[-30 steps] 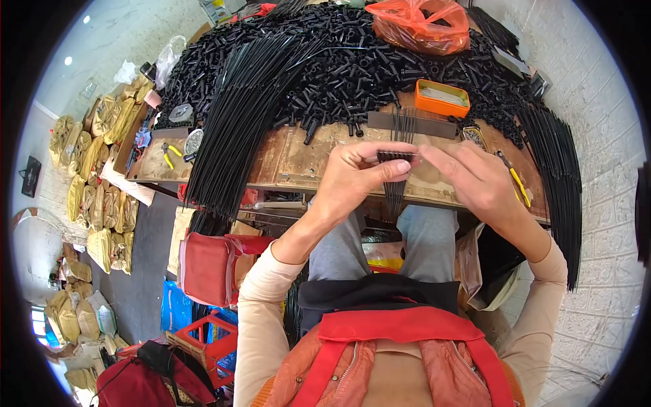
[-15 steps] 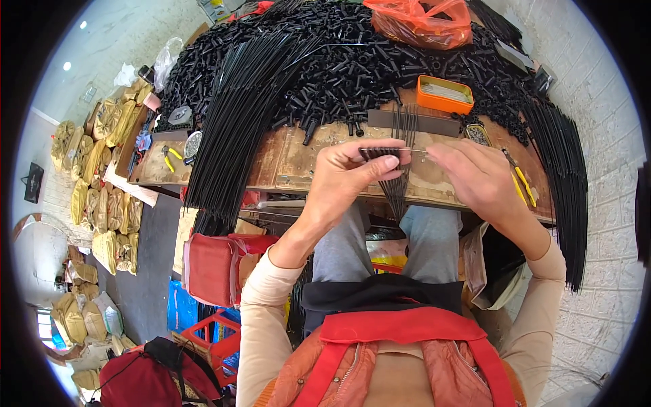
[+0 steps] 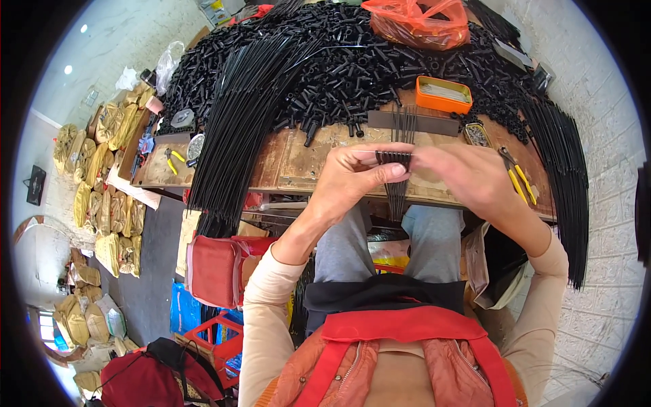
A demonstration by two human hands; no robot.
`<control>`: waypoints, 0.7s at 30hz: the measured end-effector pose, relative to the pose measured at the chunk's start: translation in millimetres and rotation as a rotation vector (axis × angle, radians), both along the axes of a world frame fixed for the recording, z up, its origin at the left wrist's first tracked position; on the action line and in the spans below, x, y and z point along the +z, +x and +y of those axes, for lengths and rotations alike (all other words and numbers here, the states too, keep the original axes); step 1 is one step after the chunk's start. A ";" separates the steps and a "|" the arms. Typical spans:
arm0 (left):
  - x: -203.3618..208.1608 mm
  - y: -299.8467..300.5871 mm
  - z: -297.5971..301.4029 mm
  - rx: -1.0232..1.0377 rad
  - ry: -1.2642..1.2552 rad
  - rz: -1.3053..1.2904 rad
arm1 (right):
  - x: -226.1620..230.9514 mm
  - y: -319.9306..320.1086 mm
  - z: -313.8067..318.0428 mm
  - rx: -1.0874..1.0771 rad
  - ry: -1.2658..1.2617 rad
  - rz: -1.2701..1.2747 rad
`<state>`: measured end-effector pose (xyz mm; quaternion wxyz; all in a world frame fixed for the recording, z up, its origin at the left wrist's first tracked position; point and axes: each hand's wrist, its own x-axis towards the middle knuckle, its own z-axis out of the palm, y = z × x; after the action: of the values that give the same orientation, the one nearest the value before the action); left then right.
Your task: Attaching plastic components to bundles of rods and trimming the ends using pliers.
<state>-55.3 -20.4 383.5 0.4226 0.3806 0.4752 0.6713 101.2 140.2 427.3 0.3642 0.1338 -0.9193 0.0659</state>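
My left hand [image 3: 356, 175] pinches a row of thin black rods [image 3: 395, 197] side by side, thumb in front and fingers behind. They look like umbrella ribs. The rods stand upright, with their upper ends spread above the hand and their lower ends hanging below the table edge. A fine wire [image 3: 359, 151] runs across the row at the fingertips and sticks out to the left. Close by on the right is my right hand [image 3: 468, 178], its fingers smeared by motion at the row's right end; whether they hold anything cannot be seen.
Black plastic tubes [image 3: 332, 68] are heaped across the wooden table [image 3: 291, 159]. A long bundle of black rods [image 3: 230, 136] lies to the left, another [image 3: 559, 183] to the right. An orange box [image 3: 444, 95], a grey bar [image 3: 434, 125] and yellow-handled pliers [image 3: 519, 178] lie beyond my hands.
The wire now shows left of the row, where before it stretched right toward my right fingers. The rods have shifted slightly right in my left hand, and my right hand has come closer.
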 end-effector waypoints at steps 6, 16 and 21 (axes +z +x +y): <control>-41.4 -4.0 -6.8 0.100 -0.253 0.998 | -9.6 -4.1 44.9 -0.073 -0.486 -0.091; -117.1 -8.8 31.3 0.089 -0.094 1.437 | -98.2 -41.5 153.6 -0.332 -0.101 -0.338; -113.7 -11.7 46.5 0.023 -0.136 1.615 | -114.9 -106.3 243.4 -0.383 -0.100 -0.329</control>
<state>-67.0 26.1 269.8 -0.0355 0.7163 0.6774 0.1635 -5.1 383.6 312.4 0.2216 -0.0736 -0.9704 0.0622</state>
